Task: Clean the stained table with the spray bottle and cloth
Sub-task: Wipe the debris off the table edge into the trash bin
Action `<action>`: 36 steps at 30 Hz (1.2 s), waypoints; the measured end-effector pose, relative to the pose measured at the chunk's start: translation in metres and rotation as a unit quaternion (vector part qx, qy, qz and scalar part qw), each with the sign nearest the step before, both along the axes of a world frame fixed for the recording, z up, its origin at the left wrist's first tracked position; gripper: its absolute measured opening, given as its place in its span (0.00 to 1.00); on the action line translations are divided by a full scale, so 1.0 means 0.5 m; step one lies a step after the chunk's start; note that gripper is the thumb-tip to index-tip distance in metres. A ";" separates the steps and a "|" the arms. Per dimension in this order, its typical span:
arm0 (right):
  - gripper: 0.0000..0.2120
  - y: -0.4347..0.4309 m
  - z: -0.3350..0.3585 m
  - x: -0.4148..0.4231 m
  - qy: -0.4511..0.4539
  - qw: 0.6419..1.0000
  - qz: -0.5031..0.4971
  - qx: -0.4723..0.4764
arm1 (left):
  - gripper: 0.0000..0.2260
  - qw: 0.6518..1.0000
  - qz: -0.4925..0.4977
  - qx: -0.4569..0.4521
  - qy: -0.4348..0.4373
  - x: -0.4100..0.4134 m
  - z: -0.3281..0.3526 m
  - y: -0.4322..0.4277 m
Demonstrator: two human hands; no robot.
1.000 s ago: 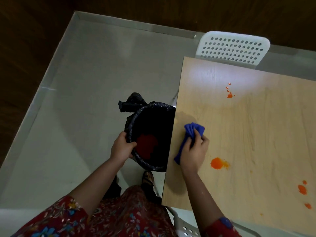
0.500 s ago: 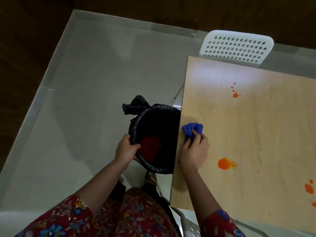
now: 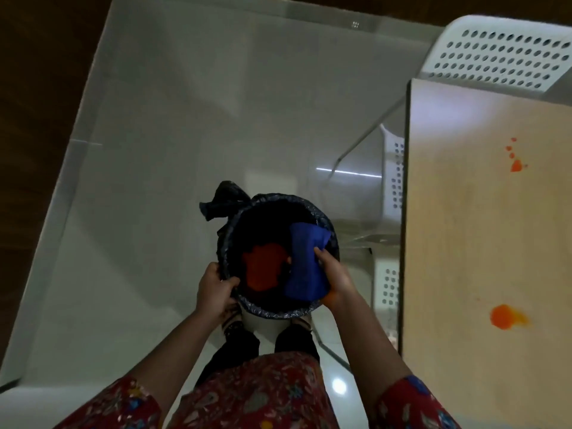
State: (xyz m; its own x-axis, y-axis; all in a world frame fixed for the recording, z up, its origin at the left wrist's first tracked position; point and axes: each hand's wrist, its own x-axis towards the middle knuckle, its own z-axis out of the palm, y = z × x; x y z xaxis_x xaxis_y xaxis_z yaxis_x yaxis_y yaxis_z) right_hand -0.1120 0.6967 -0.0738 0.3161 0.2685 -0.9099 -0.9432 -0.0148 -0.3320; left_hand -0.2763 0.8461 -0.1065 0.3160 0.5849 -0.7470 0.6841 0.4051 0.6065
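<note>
A round bin lined with a black bag (image 3: 263, 311) is held in front of me, with red-orange mess (image 3: 263, 267) at its bottom. My left hand (image 3: 215, 292) grips the bin's near-left rim. My right hand (image 3: 335, 278) holds a blue cloth (image 3: 305, 264) over the bin's right side, inside the rim. The wooden table (image 3: 483, 243) stands to the right, apart from both hands. An orange blob (image 3: 504, 316) and a small cluster of orange drops (image 3: 515, 164) stain its top. No spray bottle is in view.
A white perforated chair (image 3: 501, 54) stands at the table's far end. Another white perforated piece (image 3: 393, 181) shows under the table's left edge. Pale glossy floor (image 3: 173, 150) spreads to the left, bordered by dark wood. My feet (image 3: 266, 332) are under the bin.
My right hand has left the table's edge and carried the blue cloth left over the bin. The bin has come out from under the table edge. The view has swung left.
</note>
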 end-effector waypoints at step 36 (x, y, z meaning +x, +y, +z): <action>0.15 0.167 -0.575 -0.055 0.045 0.999 0.012 -0.014 | 0.28 0.940 -0.312 0.082 0.111 0.085 -0.597 0.098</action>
